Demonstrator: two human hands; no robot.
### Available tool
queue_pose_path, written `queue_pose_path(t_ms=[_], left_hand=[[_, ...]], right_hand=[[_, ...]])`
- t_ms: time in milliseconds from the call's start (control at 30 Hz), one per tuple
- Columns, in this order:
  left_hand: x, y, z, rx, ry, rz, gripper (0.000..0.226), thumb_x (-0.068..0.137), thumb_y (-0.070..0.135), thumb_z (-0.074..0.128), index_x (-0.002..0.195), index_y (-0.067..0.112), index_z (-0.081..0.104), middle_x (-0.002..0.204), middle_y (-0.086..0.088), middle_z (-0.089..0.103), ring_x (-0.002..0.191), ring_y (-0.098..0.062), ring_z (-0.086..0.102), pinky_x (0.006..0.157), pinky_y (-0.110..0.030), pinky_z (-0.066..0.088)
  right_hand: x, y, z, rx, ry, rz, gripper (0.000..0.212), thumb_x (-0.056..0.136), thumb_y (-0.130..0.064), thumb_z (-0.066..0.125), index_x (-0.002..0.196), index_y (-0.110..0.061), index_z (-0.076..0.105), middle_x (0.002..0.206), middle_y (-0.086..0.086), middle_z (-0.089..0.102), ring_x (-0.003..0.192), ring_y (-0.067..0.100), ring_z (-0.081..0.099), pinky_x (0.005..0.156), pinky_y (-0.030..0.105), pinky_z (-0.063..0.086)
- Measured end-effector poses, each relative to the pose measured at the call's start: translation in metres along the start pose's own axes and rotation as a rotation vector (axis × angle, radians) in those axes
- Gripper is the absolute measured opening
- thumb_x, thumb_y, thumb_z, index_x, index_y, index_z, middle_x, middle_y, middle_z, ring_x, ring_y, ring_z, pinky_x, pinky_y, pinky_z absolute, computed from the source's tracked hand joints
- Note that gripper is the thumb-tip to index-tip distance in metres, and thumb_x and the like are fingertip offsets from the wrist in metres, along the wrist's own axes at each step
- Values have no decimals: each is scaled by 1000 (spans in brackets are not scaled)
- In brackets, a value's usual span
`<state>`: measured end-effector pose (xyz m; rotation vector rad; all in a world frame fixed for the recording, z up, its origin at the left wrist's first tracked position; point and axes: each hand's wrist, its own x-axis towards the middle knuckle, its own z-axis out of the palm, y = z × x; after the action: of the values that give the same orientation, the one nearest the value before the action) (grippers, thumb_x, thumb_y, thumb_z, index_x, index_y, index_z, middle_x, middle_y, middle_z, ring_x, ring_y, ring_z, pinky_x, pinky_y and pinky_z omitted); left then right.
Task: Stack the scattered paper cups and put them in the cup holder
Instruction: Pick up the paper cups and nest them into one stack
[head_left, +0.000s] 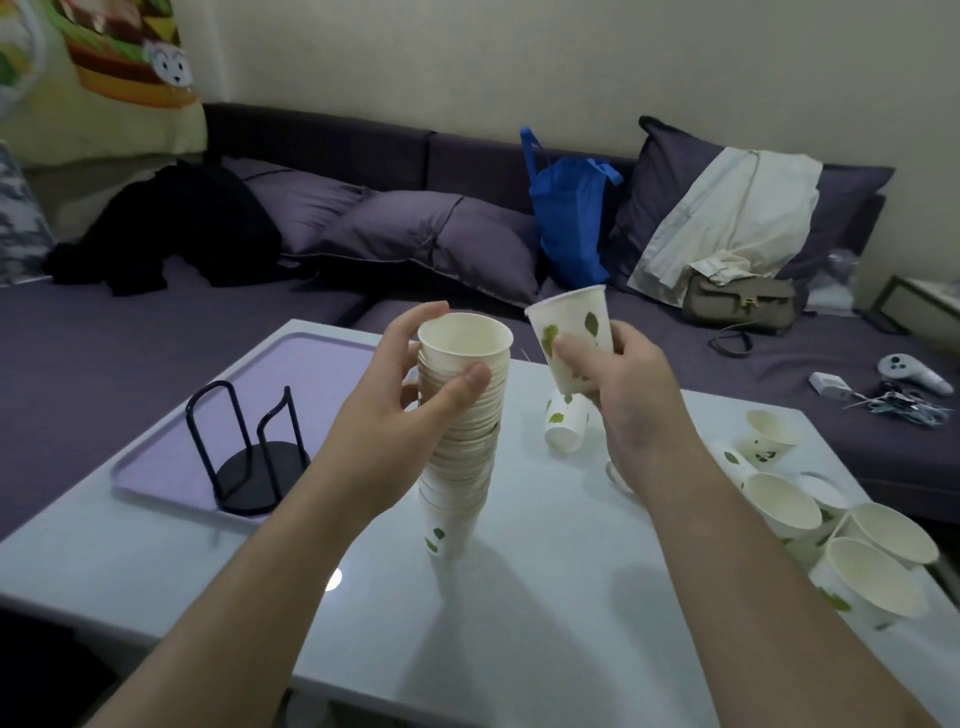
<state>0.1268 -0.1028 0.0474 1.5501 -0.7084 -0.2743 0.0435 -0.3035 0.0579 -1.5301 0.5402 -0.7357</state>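
Head view. The left hand (415, 374) is curled round the upper part of a tall stack of cups (462, 431), thumb on the near side and fingers round the far side. The stack's base looks to be on or just above the white table (545, 597); I judge the grip is there to keep the column steady and its mouth open for the next cup.

The right hand (618, 374) grips a single cup (571, 338), fingers wrapped round its lower body, with the rim tilted up and to the left, just beside the stack's top. That angle suggests it is being lined up for nesting; it is not yet inside.

The wire cup holder (254, 457) stands empty on a lilac tray (156, 467) to the left, well apart from the stack. Loose cups (841, 545) lie scattered at the near right, and another lies on its side behind the right hand. Stacking is unfinished.
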Motion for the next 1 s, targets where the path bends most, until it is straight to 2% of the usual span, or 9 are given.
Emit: queue_pose_path(t_ms=[133, 300, 400, 500, 567, 667, 767, 900, 1000], left_hand=[[2, -2, -2, -2, -2, -3, 64, 82, 61, 74, 140, 65, 49, 133, 35, 66, 125, 4, 66, 101, -25, 52], [4, -3, -2, -9, -4, -5, 68, 82, 64, 74, 144, 67, 48, 139, 36, 64, 133, 0, 62, 109, -31, 51], [4, -3, -2, 4, -33, 19, 64, 91, 64, 75, 149, 62, 47, 141, 30, 68, 133, -7, 67, 116, -43, 51], [3, -1, -1, 11, -46, 52, 62, 94, 57, 72, 152, 55, 48, 139, 23, 71, 127, -8, 71, 114, -47, 54], [2, 0, -1, 8, -50, 61, 63, 92, 55, 72, 152, 50, 50, 139, 21, 71, 126, -8, 72, 112, -47, 56], [1, 1, -1, 9, -49, 68, 65, 91, 55, 71, 152, 48, 50, 135, 24, 72, 125, 1, 70, 107, -36, 57], [1, 1, -1, 1, -43, 71, 68, 87, 56, 71, 151, 47, 51, 134, 28, 70, 124, 5, 68, 99, -25, 54], [2, 0, -3, 1, -22, 51, 73, 88, 62, 77, 153, 48, 47, 145, 25, 65, 130, 3, 65, 107, -32, 54], [3, 1, -1, 5, 13, 47, 83, 84, 69, 75, 158, 49, 43, 145, 24, 64, 130, 4, 65, 110, -31, 53]], right_hand=[[-1, -24, 12, 258, -60, -148, 35, 87, -6, 80, 120, -14, 72, 117, 7, 80, 118, 30, 73, 105, 45, 58], [-4, -42, 26, 340, -126, -302, 42, 89, -13, 80, 129, -9, 68, 124, 9, 78, 121, 24, 73, 106, 40, 58], [-11, -40, 38, 291, -193, -307, 41, 91, -8, 81, 129, -7, 66, 120, 6, 79, 115, 19, 75, 96, 32, 59], [-18, -34, 46, 178, -253, -282, 35, 94, -3, 78, 127, -7, 66, 113, 5, 80, 107, 16, 78, 88, 29, 61], [-20, -31, 48, 96, -296, -277, 37, 95, -8, 78, 129, -9, 65, 116, 6, 79, 110, 20, 76, 90, 33, 62], [-20, -27, 46, 21, -329, -267, 51, 89, -17, 75, 138, -16, 62, 126, -1, 75, 118, 15, 72, 92, 30, 59], [-22, -29, 42, 30, -325, -254, 63, 87, -28, 68, 148, -24, 56, 142, -11, 67, 132, 6, 63, 107, 33, 52], [-24, -30, 43, 52, -345, -236, 53, 99, -35, 60, 151, -23, 57, 145, -10, 67, 137, 6, 60, 118, 36, 46], [-23, -27, 43, -36, -380, -215, 38, 109, -24, 59, 146, -22, 63, 137, -9, 72, 129, 4, 65, 110, 28, 51]])
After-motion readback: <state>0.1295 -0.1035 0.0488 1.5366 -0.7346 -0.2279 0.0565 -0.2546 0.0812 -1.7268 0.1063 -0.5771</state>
